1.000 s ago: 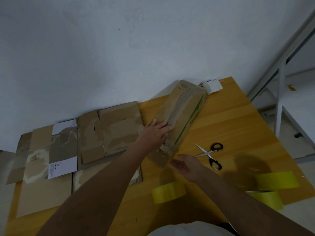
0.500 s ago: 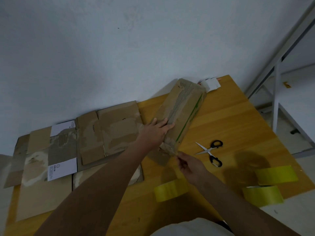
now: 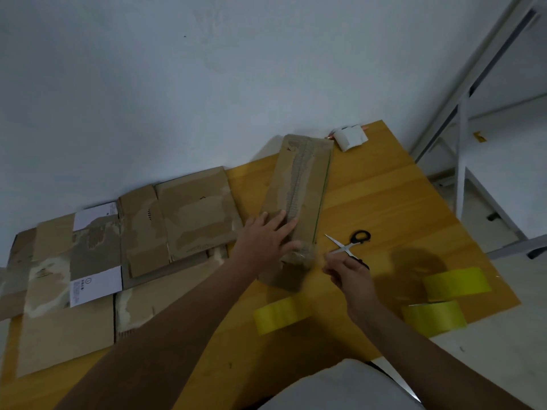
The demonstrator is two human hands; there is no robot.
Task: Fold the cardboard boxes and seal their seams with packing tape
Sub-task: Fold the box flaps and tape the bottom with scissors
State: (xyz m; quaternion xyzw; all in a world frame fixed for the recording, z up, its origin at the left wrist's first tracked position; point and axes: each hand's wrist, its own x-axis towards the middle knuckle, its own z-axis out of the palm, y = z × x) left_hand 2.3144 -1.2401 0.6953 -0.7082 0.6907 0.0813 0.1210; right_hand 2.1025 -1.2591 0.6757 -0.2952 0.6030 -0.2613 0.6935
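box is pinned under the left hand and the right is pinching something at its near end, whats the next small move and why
Probably draw the right hand a little further off the near end of the folded box, pulling whatever it pinches taut; that bit is too blurred to name. The left hand lies flat on the box, steadying it. The scissors lie just past the right hand.
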